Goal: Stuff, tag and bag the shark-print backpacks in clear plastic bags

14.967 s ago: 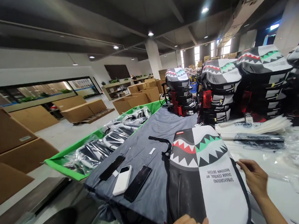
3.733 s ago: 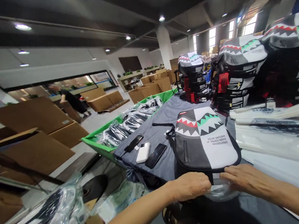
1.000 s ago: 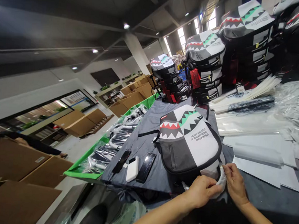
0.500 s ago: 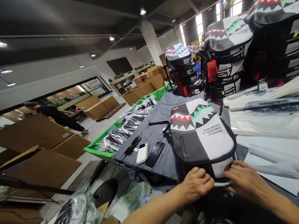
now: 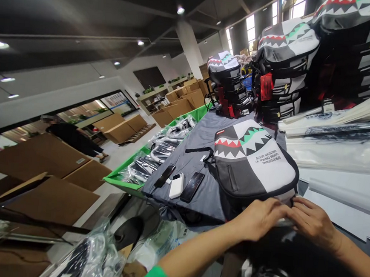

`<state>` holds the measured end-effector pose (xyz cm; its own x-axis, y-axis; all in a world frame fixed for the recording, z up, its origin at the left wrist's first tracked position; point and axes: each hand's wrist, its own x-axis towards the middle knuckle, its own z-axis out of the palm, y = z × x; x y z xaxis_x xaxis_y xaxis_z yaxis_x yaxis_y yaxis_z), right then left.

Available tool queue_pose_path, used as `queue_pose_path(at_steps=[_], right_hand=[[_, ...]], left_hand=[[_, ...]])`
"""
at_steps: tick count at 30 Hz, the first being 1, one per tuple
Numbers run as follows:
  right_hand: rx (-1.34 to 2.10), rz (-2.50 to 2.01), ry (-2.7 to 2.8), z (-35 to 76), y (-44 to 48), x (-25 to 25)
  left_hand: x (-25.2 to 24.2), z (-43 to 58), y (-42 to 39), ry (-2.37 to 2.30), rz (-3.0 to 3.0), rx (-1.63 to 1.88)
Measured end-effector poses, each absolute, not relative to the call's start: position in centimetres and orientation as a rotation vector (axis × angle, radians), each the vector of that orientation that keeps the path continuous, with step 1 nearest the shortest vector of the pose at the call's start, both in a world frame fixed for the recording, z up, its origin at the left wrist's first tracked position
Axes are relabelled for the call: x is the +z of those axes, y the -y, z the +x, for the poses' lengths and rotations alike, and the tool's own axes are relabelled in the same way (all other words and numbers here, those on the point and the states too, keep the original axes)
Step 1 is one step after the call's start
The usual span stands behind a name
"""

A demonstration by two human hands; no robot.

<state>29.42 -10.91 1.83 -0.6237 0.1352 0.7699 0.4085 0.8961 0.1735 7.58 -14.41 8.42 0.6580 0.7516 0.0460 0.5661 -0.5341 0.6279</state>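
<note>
A grey and white backpack with a shark-teeth print (image 5: 253,161) lies flat on a grey cloth (image 5: 201,133). My left hand (image 5: 258,219) and my right hand (image 5: 313,221) sit side by side at its near edge. Both pinch a thin, clear plastic bag (image 5: 284,222) gathered along that edge, and the fingers hide most of it. Left of the backpack lie two black smartphones (image 5: 192,187) and a white power bank (image 5: 176,185).
Stacks of matching backpacks (image 5: 283,69) rise behind the cloth. White sheets and plastic film (image 5: 337,193) lie to the right. A green tray of bagged items (image 5: 150,170) runs along the left. Cardboard boxes (image 5: 42,165) and a distant person (image 5: 72,138) are further left.
My hands have moved closer together along the backpack's near edge, and the plastic is now mostly hidden under my fingers. The view has shifted slightly, and the distant person has moved.
</note>
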Motion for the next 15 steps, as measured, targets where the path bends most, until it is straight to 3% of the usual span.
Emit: queue_pose_path(at_steps=[5,11,15], right_hand=[[-0.45,-0.412,2.229,30.4,10.0,1.8],[-0.423,-0.527,2.163,30.2,9.8,3.0],[-0.356,-0.85,2.139,33.1,13.8,3.1]], left_hand=[[8.7,11.4,9.9,-1.015,1.704,0.118],[8.2,10.0,11.1,-0.867,1.489,0.107],[7.2,8.9,10.9,-0.821,1.512,0.227]])
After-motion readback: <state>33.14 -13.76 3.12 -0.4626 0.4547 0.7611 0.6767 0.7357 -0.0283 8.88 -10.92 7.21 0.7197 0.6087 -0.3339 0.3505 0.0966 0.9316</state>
